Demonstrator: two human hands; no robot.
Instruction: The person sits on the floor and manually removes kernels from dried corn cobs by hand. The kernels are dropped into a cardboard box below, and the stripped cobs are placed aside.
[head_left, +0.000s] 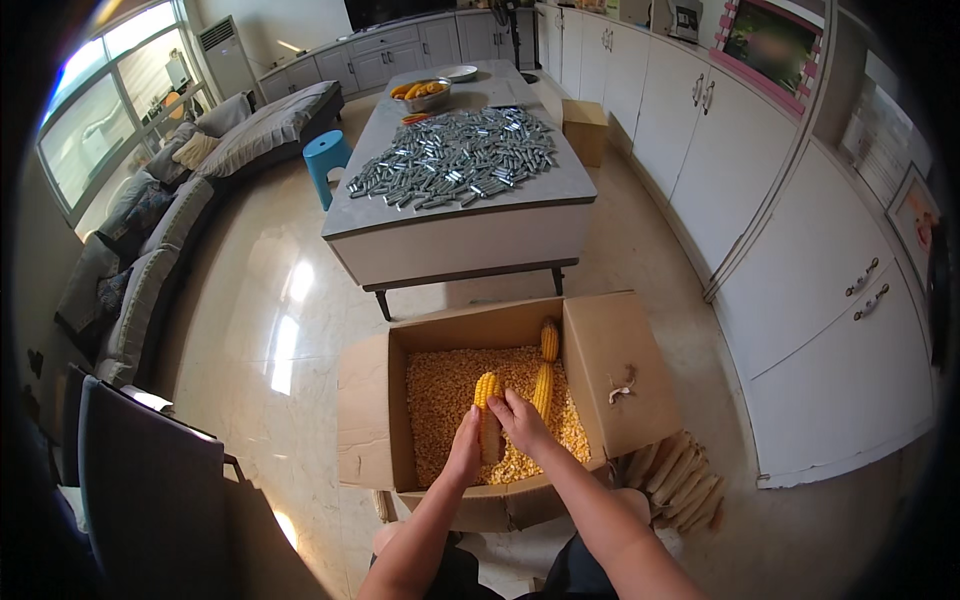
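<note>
Between my two hands, over an open cardboard box (pixel 470 328), is an ear of corn (pixel 487 386), yellow at its top and paler lower down, where kernels look stripped off. My left hand (pixel 464 452) wraps the ear's lower left side. The thumb of my right hand (pixel 522 424) presses on its right side near the top, fingers curled. Loose corn kernels (pixel 437 392) cover the bottom of the box. Two more ears lie along the box's right wall: a darker ear (pixel 550 342) in the corner and a yellow ear (pixel 543 385) partly behind my right hand.
Bare cobs (pixel 686 487) are piled on the floor right of the box. A dry scrap (pixel 622 386) lies on the right flap. Beyond stands a table (pixel 460 235) bearing many small metallic cylinders (pixel 460 155) and a bowl of corn (pixel 422 98). A blue stool (pixel 325 155) is beside it.
</note>
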